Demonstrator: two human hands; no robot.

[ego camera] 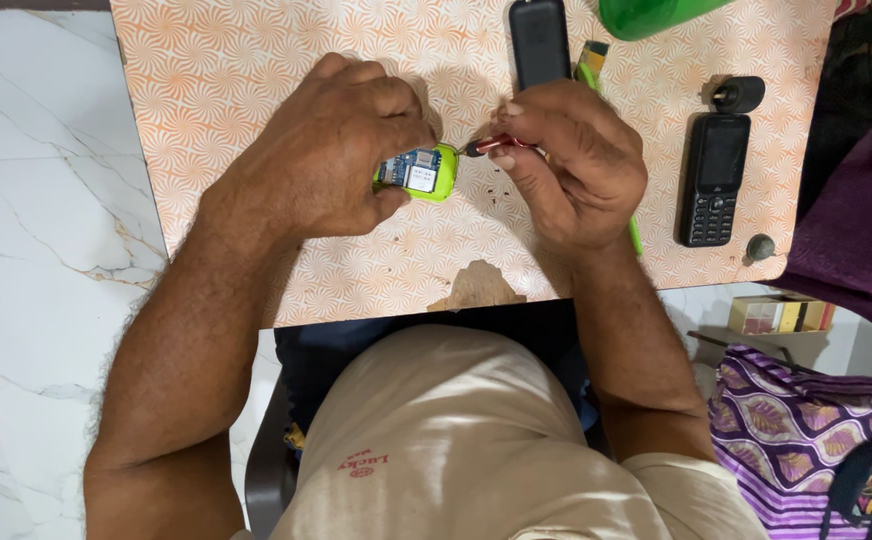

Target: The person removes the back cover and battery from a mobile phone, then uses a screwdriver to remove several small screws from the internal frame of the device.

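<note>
My left hand [331, 140] grips a small lime-green device [424, 172] with its back off, showing a blue circuit board and a white label. It rests on the orange patterned table [226, 70]. My right hand [571, 165] holds a thin red-handled tool [496, 145], its dark tip touching the device's right edge. Tiny dark specks lie on the table just below the tool.
A black keypad phone [713, 180] lies at the right with a small black part [738, 95] above it and a round dark cap [760, 246] below. A black oblong device [539, 40] and a green object [651, 15] sit at the far edge. Purple cloth [856, 240] lies right.
</note>
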